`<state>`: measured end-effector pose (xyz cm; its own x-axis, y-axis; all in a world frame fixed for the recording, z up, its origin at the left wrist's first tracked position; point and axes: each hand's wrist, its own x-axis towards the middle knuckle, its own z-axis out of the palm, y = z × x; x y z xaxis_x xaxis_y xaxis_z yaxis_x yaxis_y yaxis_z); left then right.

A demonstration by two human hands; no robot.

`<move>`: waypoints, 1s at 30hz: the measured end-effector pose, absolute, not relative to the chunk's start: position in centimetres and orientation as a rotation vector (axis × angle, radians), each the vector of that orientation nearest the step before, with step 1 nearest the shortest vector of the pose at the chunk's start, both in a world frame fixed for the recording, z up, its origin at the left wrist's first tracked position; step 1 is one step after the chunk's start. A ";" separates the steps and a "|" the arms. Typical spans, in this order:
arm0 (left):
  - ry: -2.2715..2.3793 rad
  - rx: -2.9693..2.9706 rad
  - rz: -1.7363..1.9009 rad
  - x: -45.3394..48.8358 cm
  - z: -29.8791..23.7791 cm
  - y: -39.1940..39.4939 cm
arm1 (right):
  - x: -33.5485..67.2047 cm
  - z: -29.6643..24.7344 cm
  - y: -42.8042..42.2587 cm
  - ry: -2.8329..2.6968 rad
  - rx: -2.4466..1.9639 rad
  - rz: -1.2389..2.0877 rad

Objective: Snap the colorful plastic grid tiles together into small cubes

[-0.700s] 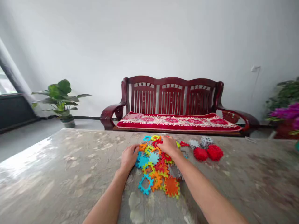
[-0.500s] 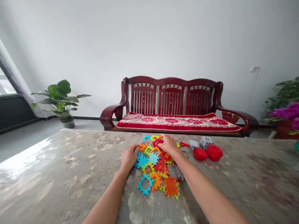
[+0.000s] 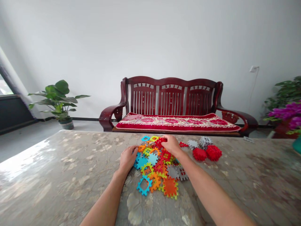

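A pile of toothed plastic interlocking tiles in blue, orange, yellow-green, red and grey lies on the table before me. My left hand rests at the pile's left edge, close to a blue tile, fingers loosely extended and holding nothing I can see. At the far side of the pile, my right hand pinches a red tile between thumb and fingers. A hollow blue tile and an orange tile lie at the near side. Beneath my right forearm, grey tiles partly show.
Right of the pile stand red stacks and grey stacks of tiles. A patterned cover lies over the table. Behind it is a wooden bench with a red cushion. A potted plant and purple flowers flank the scene.
My right hand's fingers have closed around a red tile at the far side of the pile. The view has shifted slightly; my left hand keeps its place by the pile.
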<state>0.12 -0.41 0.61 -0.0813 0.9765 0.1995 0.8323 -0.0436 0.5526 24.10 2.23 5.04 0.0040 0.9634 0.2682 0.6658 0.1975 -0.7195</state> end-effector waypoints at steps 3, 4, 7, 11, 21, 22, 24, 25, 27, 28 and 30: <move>1.969 1.934 0.835 0.0 0.5 -0.3 | 25.5 5.2 2.0 -1.606 -1.440 0.636; 1.962 1.936 0.837 0.0 0.4 -0.3 | 26.2 5.3 1.7 -1.563 -1.408 0.679; 1.952 1.936 0.836 -0.2 0.2 -0.1 | 28.4 5.6 0.6 -1.434 -1.329 0.804; 1.951 1.944 0.841 -0.3 -0.1 0.1 | 31.9 5.1 -1.8 -1.198 -1.287 1.011; 1.962 1.938 0.813 -0.6 -0.6 0.6 | 35.4 -0.8 -6.5 -1.420 -1.493 0.639; 1.957 1.941 0.814 -0.6 -0.6 0.6 | 35.4 -1.1 -6.8 -1.403 -1.495 0.608; 1.949 1.947 0.820 -0.7 -0.7 0.6 | 35.5 -1.5 -7.1 -1.368 -1.510 0.549; 1.948 1.950 0.823 -0.7 -0.6 0.6 | 35.6 -1.6 -7.2 -1.356 -1.522 0.513; 1.949 1.948 0.825 -0.7 -0.5 0.5 | 35.8 -1.7 -7.4 -1.352 -1.544 0.437; 1.949 1.945 0.824 -0.6 -0.4 0.5 | 36.0 -1.7 -7.5 -1.357 -1.550 0.400; 1.945 1.938 0.824 -0.6 -0.3 0.4 | 36.2 -1.6 -7.6 -1.355 -1.548 0.326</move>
<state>-0.58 0.39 -0.25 -0.0657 0.9782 0.1972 0.8223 -0.0589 0.5660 36.16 -7.59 -1.58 0.3328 0.8570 0.3934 0.5841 0.1402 -0.7995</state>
